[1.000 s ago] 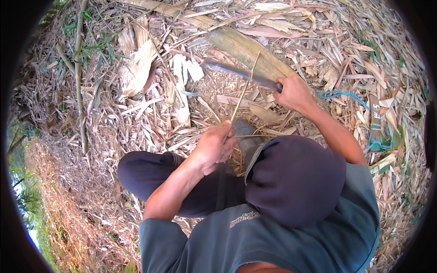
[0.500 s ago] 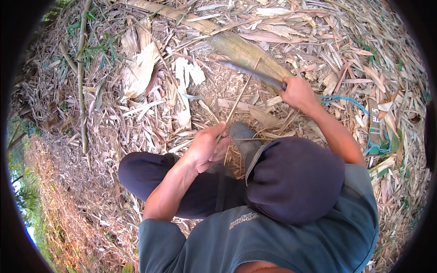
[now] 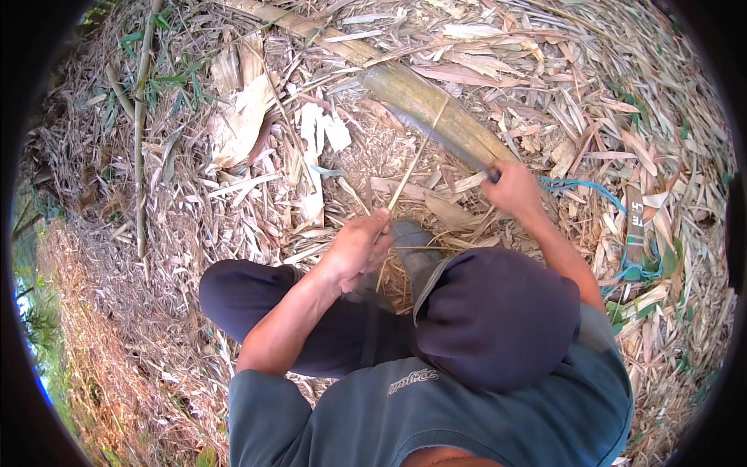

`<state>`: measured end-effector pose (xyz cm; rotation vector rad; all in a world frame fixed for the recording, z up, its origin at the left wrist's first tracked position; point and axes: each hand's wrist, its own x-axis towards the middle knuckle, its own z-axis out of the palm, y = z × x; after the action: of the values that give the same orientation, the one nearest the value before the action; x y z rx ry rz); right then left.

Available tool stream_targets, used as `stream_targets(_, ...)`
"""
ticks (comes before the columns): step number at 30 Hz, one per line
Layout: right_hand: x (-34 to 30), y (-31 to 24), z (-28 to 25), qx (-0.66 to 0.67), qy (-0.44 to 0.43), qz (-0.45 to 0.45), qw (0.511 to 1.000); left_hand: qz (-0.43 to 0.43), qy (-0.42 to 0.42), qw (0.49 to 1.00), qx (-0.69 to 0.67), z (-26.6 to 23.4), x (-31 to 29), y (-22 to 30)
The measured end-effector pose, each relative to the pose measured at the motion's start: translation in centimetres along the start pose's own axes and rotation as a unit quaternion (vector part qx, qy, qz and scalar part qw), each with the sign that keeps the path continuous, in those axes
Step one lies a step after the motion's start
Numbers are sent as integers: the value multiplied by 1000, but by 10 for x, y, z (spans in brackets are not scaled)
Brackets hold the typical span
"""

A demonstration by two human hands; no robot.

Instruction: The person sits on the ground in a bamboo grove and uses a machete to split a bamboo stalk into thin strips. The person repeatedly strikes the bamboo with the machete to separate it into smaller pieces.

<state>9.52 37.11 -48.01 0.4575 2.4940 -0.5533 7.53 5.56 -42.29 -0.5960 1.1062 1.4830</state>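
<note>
My left hand (image 3: 359,249) is closed around a thin, pale stick (image 3: 411,169) that slants up and away to the right. In my right hand (image 3: 513,189) is the dark handle of a long knife (image 3: 441,138), its blade blurred and pointing up to the left. The blade crosses the stick near its far end; whether they touch I cannot tell. Just beyond lies a thick greenish-brown length of split bamboo (image 3: 436,100) on the ground, and the stick's tip overlaps it in the picture.
Dry leaves and pale husks (image 3: 243,128) litter the ground. A thin upright bamboo stem (image 3: 141,132) stands at the left. To the right lie a dark flat sheath-like piece (image 3: 635,226) and a blue cord (image 3: 583,187). My boot (image 3: 412,237) is beside my left hand.
My right hand has come nearer to me with the knife, and its blade has swung lower along the bamboo. My left hand keeps hold of the stick, almost in place.
</note>
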Motion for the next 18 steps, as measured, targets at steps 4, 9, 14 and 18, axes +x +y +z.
stream_targets(4, -31, -13, 3, 23, 11, -84, 996, -28, -19, 999, -34, 13, -19, 7)
stream_targets(9, -1, 11, 11, 41, 22, -31, 998, -48, 9, 999, -21, 15, -19, 8)
stream_targets(14, -29, -29, -20, 9, -55, -170, 984, -35, -5, 999, -19, 15, -13, 6)
stream_targets(18, -19, -21, -17, 27, -15, -132, 991, -50, -12, 998, -33, 16, -18, 9)
